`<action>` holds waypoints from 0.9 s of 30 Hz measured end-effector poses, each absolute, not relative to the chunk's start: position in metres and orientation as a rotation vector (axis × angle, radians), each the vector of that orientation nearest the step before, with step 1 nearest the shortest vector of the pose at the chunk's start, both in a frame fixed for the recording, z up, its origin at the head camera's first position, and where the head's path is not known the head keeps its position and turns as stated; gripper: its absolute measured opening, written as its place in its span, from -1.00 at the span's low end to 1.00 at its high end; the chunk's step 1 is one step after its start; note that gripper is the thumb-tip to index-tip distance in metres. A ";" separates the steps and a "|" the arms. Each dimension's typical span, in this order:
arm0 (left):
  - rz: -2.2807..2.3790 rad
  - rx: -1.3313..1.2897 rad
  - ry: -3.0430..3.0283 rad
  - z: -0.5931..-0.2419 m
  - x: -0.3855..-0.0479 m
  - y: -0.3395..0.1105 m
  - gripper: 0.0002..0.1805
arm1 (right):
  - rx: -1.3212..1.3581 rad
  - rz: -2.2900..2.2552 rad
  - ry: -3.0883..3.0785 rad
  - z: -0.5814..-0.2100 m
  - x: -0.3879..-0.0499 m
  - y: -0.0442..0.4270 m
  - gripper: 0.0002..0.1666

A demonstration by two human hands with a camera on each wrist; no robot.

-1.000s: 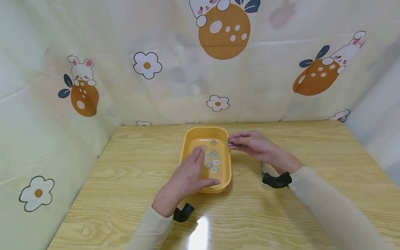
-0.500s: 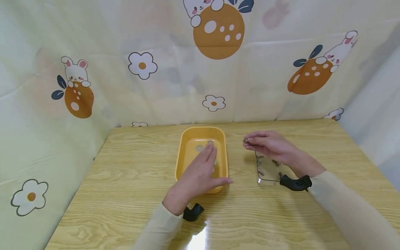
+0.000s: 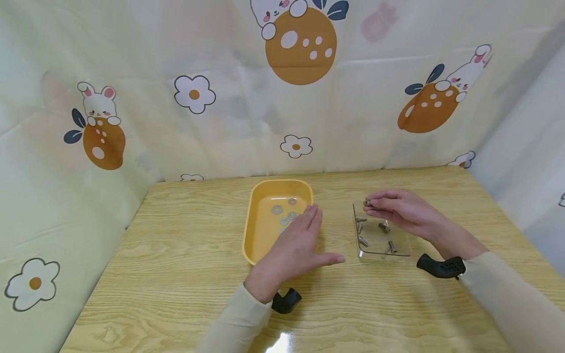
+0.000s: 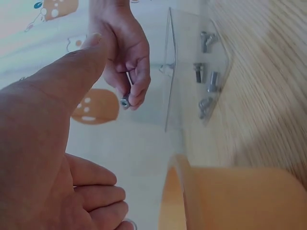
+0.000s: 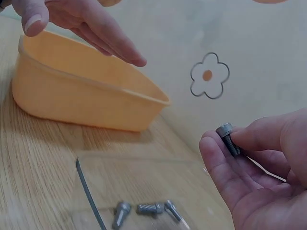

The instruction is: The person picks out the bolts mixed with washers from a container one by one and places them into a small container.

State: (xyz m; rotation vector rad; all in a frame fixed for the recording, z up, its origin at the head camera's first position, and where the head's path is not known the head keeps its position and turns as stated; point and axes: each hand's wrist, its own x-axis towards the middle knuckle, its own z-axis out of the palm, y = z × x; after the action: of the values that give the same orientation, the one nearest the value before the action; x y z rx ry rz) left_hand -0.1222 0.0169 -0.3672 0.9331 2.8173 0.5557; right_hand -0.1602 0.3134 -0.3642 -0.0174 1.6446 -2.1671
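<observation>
My right hand [image 3: 412,215] pinches a socket-head bolt [image 5: 228,139] between thumb and fingers, its head sticking out past the fingertips. This hand is above the back of a clear plastic box [image 3: 383,253], where several similar bolts [image 5: 149,209] lie loose on the bottom. Over the right side of a yellow tray [image 3: 248,230], my left hand [image 3: 293,250] is held with straight fingers and the thumb spread out to the right. Nothing shows in its grip. Flat round washers [image 3: 276,210] lie in the tray; the left hand hides some of them.
Both containers stand on a wood-grain table [image 3: 176,264], the box to the right of the tray with a strip of tabletop between. A patterned curtain [image 3: 238,122] hangs behind the table's back edge. Each wrist wears a black camera strap [image 3: 441,266].
The right hand has moved right with the bolt, from beside the tray's edge to above the clear box, uncovering the box. The left hand has shifted right across the tray.
</observation>
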 end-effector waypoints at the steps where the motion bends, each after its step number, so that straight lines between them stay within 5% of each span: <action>1: 0.556 0.944 2.816 -0.367 -0.122 0.019 0.24 | -0.011 -2.171 1.643 -0.365 -0.159 0.317 -0.80; 27: 0.385 1.134 2.822 -0.382 -0.117 0.078 0.15 | 0.047 -2.002 1.885 -0.377 -0.146 0.356 -0.76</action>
State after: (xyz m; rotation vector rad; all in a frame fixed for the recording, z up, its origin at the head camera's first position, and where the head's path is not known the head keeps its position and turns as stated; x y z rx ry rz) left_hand -0.1173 0.0776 -0.3816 1.1339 2.8220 0.3853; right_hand -0.1463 0.3556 -0.3766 0.0468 1.8853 -2.0020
